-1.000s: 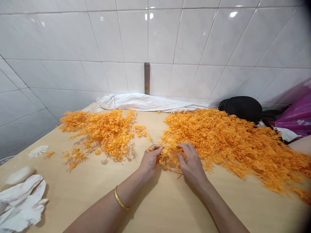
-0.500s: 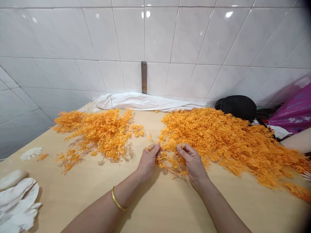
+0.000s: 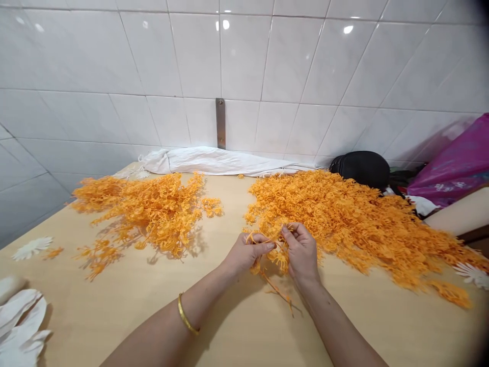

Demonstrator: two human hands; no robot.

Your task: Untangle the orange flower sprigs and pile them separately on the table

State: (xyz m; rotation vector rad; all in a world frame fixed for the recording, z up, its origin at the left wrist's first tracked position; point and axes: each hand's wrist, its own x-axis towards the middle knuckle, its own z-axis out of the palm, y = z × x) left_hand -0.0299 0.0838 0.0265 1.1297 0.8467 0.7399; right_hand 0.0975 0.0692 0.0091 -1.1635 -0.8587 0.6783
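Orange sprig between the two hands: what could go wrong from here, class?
The sprig is thin where the left hand and right hand pinch it, so it might tear. The stem poking out below could bend or snap. The right pile lies close to the right hand, so it may tangle with the sprig.

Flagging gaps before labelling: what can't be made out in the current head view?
Head view:
Grip points on the orange sprig: covered by left hand and right hand.
Black case: base hidden behind right orange pile.
Purple bag: cut off by right edge.
White pieces, lower left: cut off by left and bottom edges.
Pale shape below bag: cut off right, unidentifiable.
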